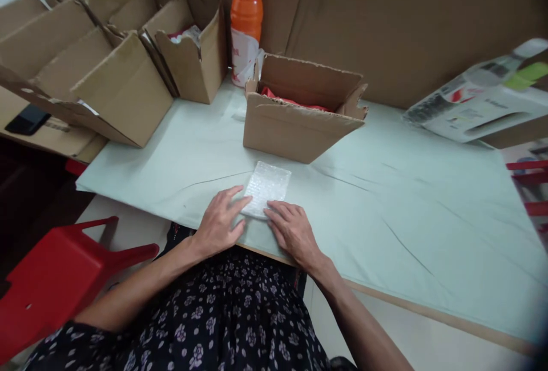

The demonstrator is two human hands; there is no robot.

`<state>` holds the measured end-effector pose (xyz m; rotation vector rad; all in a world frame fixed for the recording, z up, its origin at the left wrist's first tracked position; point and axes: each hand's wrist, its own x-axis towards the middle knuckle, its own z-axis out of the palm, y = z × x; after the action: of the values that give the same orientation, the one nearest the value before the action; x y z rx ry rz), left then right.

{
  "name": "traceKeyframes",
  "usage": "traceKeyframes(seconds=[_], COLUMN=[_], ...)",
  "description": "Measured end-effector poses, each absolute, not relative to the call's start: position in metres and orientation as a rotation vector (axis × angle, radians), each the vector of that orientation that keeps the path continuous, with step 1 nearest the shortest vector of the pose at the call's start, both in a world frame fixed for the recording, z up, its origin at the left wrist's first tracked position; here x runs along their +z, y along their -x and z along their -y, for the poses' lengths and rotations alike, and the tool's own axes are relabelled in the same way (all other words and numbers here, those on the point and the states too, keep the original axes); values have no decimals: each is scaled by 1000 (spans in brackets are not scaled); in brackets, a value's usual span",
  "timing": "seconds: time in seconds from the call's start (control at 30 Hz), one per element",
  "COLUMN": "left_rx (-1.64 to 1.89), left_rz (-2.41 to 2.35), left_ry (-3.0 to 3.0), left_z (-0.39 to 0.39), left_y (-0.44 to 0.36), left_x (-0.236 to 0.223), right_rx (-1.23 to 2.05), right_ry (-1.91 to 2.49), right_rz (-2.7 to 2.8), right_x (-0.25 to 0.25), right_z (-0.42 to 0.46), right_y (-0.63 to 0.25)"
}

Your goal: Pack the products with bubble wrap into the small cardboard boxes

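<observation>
A small bubble-wrap packet (268, 186) lies flat on the pale green table cover (411, 211) near the table's front edge. My left hand (221, 220) rests on the cover with its fingers stretched out, the fingertips touching the packet's near left corner. My right hand (291, 228) lies flat beside it, its fingertips on the packet's near edge. Neither hand grips anything. Just behind the packet stands an open cardboard box (299, 109) with something red inside.
Several open cardboard boxes (124, 83) crowd the back left. An orange bottle (245, 20) stands behind the middle box. A printed plastic-wrapped package (483, 100) lies at the back right. A red plastic stool (55, 279) sits at the lower left. Cardboard sheets line the back.
</observation>
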<state>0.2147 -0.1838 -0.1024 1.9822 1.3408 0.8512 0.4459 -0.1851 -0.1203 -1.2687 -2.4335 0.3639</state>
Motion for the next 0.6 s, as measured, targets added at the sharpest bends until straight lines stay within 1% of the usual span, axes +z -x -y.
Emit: traceKeyframes(seconds=[0.1,0.2,0.23,0.3,0.37,0.43,0.53,0.6], left_rx=[739,722,714,668,621,650,802,841], left_rz=[-1190,-1172,-1199,-1270,-1327,-1361,-1314,-1205], left_ry=[-2247,-2162,-2104,-2009,-1977,-2006,-2099,-2159], left_z=[176,167,164,158,153,150,154,161], left_y=[-213,-216,-217,-221,-226,-231,-233,-229], left_x=[-110,-115,-116,-116,-116,-116,-115,-114], right_rx=[484,691,693,553,357,272,298,397], right_ry=[1283,1359,1390,1429,1426,1410,1440,1434], right_rz=[2282,2096,2039,1986,2044,2187,2293,2250], right_x=[-122,-117,-116,-114,-113,-113,-116,-116], right_z=[188,192,194,198,202,202,198,195], right_y=[-447,-447,-448,-449,-449,-448,-445,-444])
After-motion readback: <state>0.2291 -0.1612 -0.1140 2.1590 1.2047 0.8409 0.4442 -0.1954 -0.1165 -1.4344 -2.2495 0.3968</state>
